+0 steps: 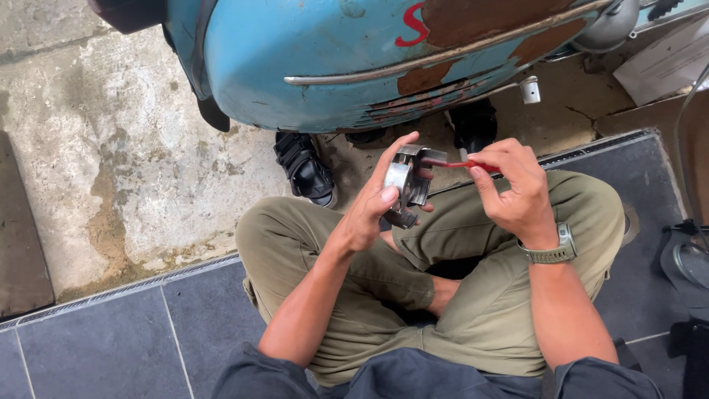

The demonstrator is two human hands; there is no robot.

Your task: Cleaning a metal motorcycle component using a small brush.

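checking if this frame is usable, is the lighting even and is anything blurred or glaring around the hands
Head view: soft, even daylight with no hard shadows; the left hand, the metal part it holds and the right hand with its red-handled tool are sharp. Head view: mild sheen on the blue scooter body, nothing blown out. Head view: frame edges curve slightly, wide-lens distortion.

Rusty blue scooter body (317,66) (paint flaking) over stained concrete floor (111,148), grey tiles (111,340) nearer.
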